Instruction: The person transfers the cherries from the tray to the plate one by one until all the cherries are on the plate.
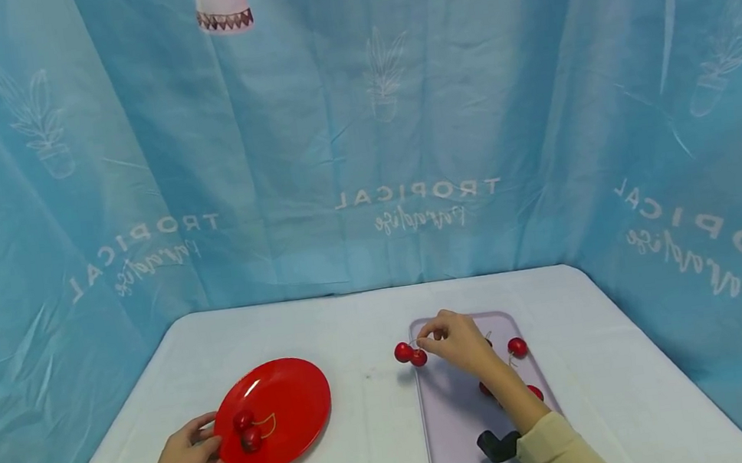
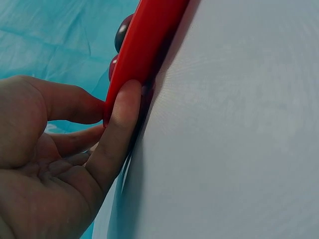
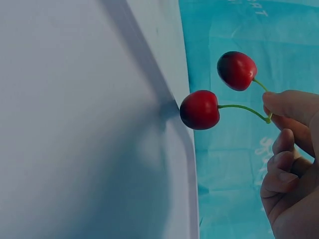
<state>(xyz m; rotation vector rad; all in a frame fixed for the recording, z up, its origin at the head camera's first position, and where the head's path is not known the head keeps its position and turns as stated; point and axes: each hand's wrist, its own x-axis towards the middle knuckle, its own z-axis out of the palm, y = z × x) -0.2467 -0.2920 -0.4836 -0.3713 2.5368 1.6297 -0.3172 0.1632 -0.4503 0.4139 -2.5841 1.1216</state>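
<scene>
A red plate sits on the left of the table, and two joined cherries with green stems lie on it. My left hand grips the plate's left rim, thumb and fingers on either side of the edge in the left wrist view. Between thumb and forefinger, my right hand pinches the stems of another cherry pair. This pair hangs over the left edge of a pale purple tray, near its far corner. The right wrist view shows both fruits dangling from the fingertips.
More cherries lie in the tray, one near its right edge and others partly hidden by the right forearm. A black curved piece sits at the right wrist. Blue printed curtains surround the white table.
</scene>
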